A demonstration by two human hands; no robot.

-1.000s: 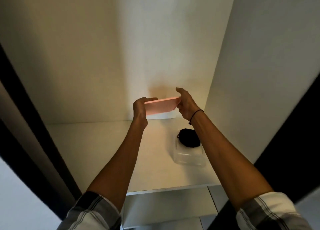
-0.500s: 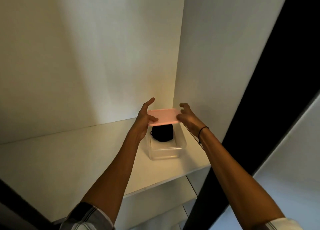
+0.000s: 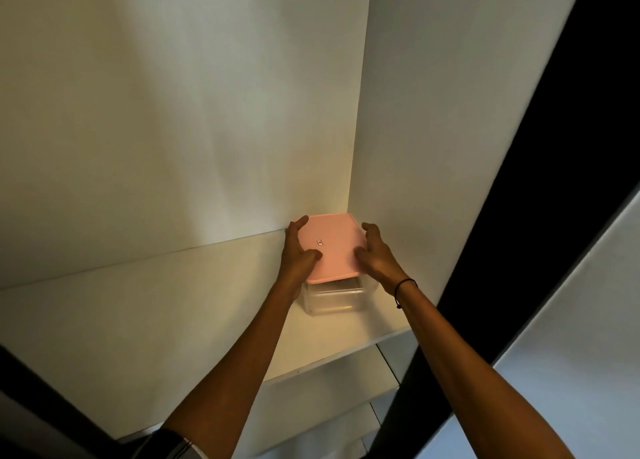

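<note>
A clear plastic box [image 3: 334,297] stands on a white shelf [image 3: 156,313], near the right wall of a cupboard. A pink lid [image 3: 330,247] with a small dark mark lies on top of the box. My left hand [image 3: 298,251] grips the lid's left edge, thumb on top and fingers round the far corner. On the opposite edge my right hand [image 3: 375,254] holds the lid, fingers curled over the rim. A black band circles my right wrist. The lid hides what is inside the box.
White back wall [image 3: 207,112] and right side panel [image 3: 433,129] close in the shelf. Lower shelves [image 3: 322,389] show below its front edge. A dark door edge [image 3: 519,181] runs diagonally at the right.
Both hands have brought the pink lid down from the air onto the clear box. The black object seen inside the box is now covered.
</note>
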